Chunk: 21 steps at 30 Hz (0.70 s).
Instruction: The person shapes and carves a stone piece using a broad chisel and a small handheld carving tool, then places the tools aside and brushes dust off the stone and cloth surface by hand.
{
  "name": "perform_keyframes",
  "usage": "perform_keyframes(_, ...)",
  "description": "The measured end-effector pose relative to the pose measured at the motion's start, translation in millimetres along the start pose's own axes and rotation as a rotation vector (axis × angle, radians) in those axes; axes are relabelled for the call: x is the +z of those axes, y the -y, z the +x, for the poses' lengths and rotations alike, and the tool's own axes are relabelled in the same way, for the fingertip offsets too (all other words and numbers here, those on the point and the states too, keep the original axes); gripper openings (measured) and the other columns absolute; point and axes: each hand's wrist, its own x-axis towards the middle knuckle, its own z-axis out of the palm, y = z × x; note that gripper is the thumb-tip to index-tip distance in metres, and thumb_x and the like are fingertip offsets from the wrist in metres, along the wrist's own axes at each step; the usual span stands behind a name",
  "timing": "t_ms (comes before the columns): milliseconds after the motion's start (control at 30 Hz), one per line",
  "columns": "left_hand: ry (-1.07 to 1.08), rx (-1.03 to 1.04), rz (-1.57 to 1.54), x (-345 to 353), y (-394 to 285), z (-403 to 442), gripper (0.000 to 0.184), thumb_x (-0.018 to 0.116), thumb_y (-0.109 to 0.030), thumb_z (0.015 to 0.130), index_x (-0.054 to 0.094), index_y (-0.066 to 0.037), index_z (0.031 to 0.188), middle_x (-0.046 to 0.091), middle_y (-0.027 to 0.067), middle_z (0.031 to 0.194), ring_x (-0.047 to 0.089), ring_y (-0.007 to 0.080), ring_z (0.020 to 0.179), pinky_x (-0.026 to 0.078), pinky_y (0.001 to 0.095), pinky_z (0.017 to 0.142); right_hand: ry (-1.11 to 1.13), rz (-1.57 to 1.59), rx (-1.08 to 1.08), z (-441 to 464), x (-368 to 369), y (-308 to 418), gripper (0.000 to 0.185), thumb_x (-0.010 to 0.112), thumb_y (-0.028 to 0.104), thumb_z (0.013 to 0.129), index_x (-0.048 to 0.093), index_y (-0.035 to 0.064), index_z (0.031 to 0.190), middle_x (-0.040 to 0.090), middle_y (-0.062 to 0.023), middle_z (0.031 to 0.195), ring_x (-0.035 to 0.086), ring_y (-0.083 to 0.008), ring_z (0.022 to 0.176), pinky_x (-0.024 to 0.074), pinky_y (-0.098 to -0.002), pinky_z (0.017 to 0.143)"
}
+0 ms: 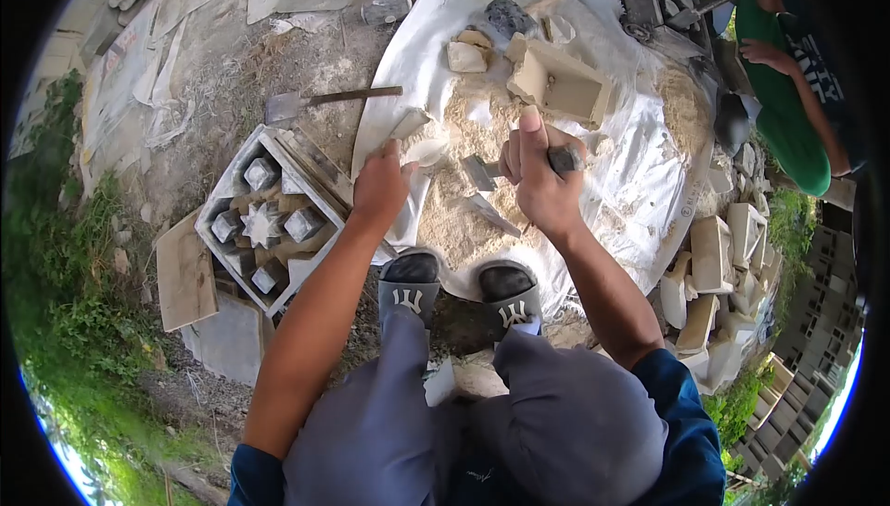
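My right hand [545, 181] is closed round the dark handle of a scraper-like tool with a flat metal blade [480, 173]. Its thumb points up and away from me, and the blade hangs over pale crumbs. At the left edge of the white sheet [649, 209], my left hand [381, 189] has its fingers curled; what they grip, if anything, is hidden. Just beyond its fingertips lies a pale broken piece [410, 124], with a whitish fragment [426, 153] beside it. A flat sliver [494, 215] rests on the crumbs between my hands. Further out is a broken, box-shaped pale block [562, 82].
A mallet [509, 17] lies at the far side, and a hatchet [333, 98] on the ground at left. An eight-sided mould with a star centre [261, 225] sits left. Pale blocks [712, 254] are piled right. Another person in green [788, 126] holds a hammer-like tool [709, 7].
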Motion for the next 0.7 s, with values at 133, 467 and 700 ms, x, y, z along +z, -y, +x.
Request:
perform_keyframes(133, -0.025, 0.032, -0.017, 0, 3, -1, 0.051, 0.067, -0.025, 0.09, 0.05, 0.004, 0.128, 0.062, 0.0264, 0.116, 0.059, 0.0425, 0.11, 0.05, 0.0479, 0.092, 0.073, -0.243, -0.158, -17, -5, -2, 0.048, 0.044, 0.018, 0.106, 0.039, 0.0027, 0.061, 0.038, 0.0, 0.05, 0.032, -0.0084, 0.045, 0.028, -0.0282, 0.043)
perform_keyframes(467, 0.0, -0.009, -0.043, -6, -7, 1, 0.05, 0.065, -0.024, 0.091, 0.05, 0.006, 0.128, 0.062, 0.0286, 0.114, 0.06, 0.0449, 0.107, 0.049, 0.0483, 0.091, -0.143, 0.141, -0.007, -17, -18, -5, 0.052, 0.045, 0.026, 0.106, 0.039, 0.0045, 0.059, 0.039, 0.0018, 0.051, 0.032, -0.0076, 0.045, 0.0275, -0.027, 0.042)
perform_keyframes(700, -0.009, 0.009, -0.056, -5, -5, -2, 0.05, 0.065, -0.023, 0.092, 0.051, 0.008, 0.128, 0.061, 0.0323, 0.115, 0.059, 0.0461, 0.109, 0.047, 0.0484, 0.092, -0.261, 0.09, -0.08, -13, -32, -3, 0.052, 0.044, 0.026, 0.106, 0.038, 0.0057, 0.059, 0.037, 0.0012, 0.05, 0.03, -0.0068, 0.044, 0.024, -0.0268, 0.041)
